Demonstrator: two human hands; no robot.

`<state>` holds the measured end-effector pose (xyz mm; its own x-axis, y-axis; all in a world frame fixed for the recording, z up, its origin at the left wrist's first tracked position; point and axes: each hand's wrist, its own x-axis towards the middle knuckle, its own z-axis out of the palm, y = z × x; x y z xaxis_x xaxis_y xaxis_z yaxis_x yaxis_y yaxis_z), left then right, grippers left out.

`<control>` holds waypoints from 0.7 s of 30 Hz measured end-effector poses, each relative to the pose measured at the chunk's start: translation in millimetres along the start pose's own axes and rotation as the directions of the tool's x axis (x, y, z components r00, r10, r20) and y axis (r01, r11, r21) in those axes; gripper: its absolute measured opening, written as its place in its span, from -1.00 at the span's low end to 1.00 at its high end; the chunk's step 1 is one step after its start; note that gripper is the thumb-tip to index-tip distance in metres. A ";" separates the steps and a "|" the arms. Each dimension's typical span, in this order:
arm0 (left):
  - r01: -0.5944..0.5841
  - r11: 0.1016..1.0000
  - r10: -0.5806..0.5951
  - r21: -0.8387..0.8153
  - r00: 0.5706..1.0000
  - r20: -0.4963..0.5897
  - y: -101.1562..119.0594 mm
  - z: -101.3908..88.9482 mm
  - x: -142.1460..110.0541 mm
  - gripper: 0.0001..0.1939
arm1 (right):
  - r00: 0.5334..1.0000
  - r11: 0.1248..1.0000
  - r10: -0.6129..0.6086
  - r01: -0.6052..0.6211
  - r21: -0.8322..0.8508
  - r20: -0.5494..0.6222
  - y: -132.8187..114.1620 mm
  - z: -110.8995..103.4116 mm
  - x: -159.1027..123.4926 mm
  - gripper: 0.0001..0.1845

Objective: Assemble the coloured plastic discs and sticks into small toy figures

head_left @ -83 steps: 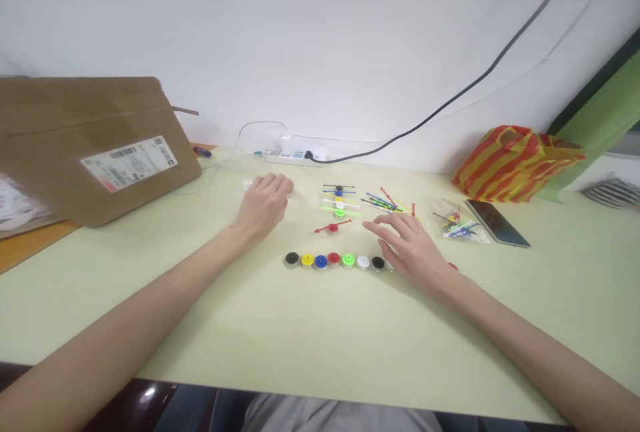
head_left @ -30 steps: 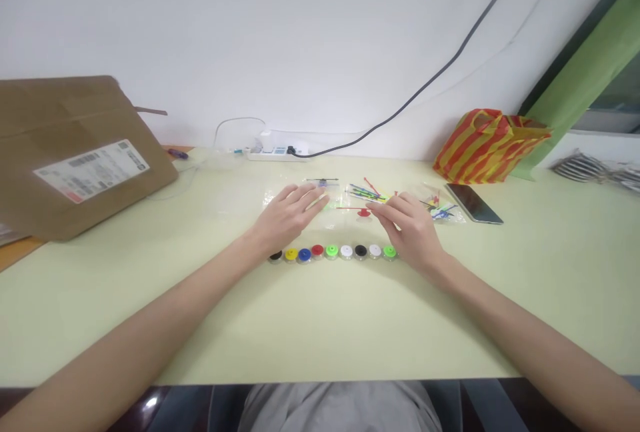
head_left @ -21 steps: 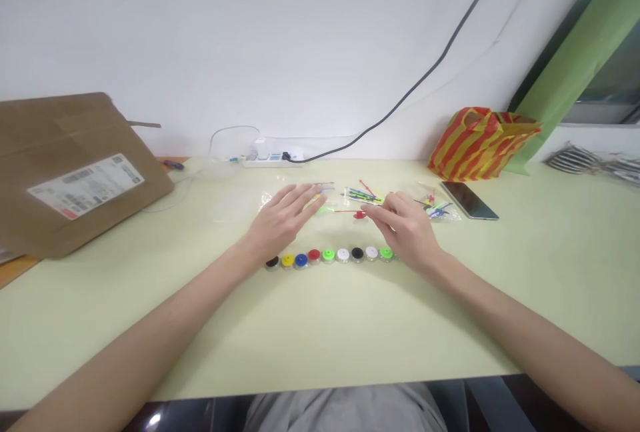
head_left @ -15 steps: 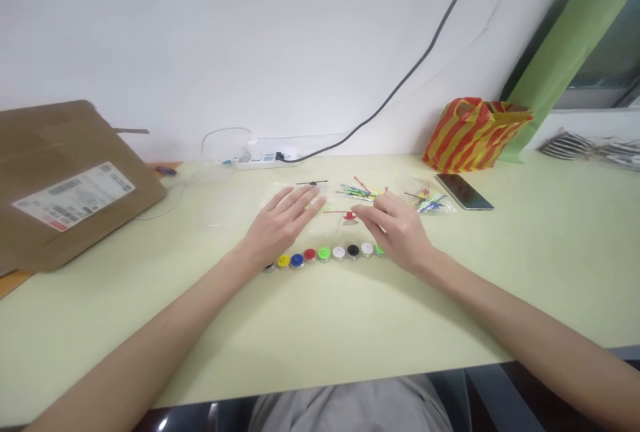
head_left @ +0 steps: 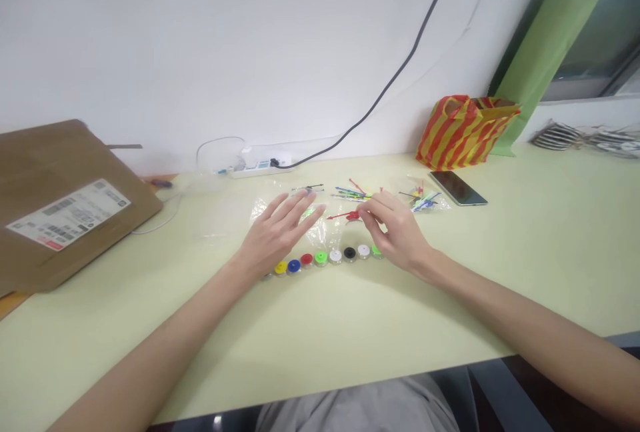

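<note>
My right hand (head_left: 397, 232) pinches a red arrow-shaped stick (head_left: 340, 217) between thumb and fingers. A red cap with a clear, cup-like underside is joined to it, partly hidden by the fingertips. Fingers extended, my left hand (head_left: 275, 235) rests over a clear plastic bag (head_left: 325, 235) and grips nothing. Small parts in black and green show around its fingertips. Nearer to me runs a curved row of small round pieces with coloured tops, among them a yellow one (head_left: 281, 267), a blue one (head_left: 294, 266) and a black one (head_left: 349, 253). Both hands cover parts of the row.
Coloured sticks (head_left: 350, 193) lie loose beyond my hands. Right of them is a clear bag of similar sticks (head_left: 425, 201), then a phone (head_left: 458, 188) and a striped bag (head_left: 465, 135). A cardboard package (head_left: 75, 199) stands left; a power strip (head_left: 260, 167) sits against the wall.
The red arrow-shaped stick has turned in my right hand, its tip now pointing slightly down to the left and its cap tilted. My left hand stays spread. The whole view has shifted slightly.
</note>
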<state>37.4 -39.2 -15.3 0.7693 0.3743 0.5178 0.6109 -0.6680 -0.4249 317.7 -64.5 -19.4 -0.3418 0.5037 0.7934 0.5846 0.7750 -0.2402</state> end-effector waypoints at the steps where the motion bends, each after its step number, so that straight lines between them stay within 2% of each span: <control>1: 0.005 1.000 -0.005 -0.013 1.000 -0.004 0.8 -0.2 0.5 -0.20 | 1.000 1.000 0.004 -0.004 -0.010 0.000 -0.1 0.1 0.0 -0.78; 5: 0.013 0.999 -0.013 -0.047 1.000 -0.006 3.8 -1.3 1.8 -0.26 | 1.000 0.998 -0.015 0.014 -0.054 -0.015 0.4 2.2 -0.6 -0.78; 13: 0.000 0.999 -0.001 -0.047 1.000 -0.021 9.0 -2.3 1.9 -0.33 | 0.989 0.975 -0.140 0.127 -0.182 -0.057 -2.8 5.1 -4.2 -0.78; 21: -0.020 0.998 0.016 -0.056 0.997 -0.073 18.0 -8.9 7.8 -0.39 | 0.965 0.964 -0.233 0.214 -0.157 -0.116 -9.3 2.5 -3.9 -0.77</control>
<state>52.7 -54.0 -12.2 0.7633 0.3157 0.5636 0.5839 -0.7104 -0.3929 311.8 -72.8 -21.7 -0.3815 0.2614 0.8867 0.6061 0.7950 0.0264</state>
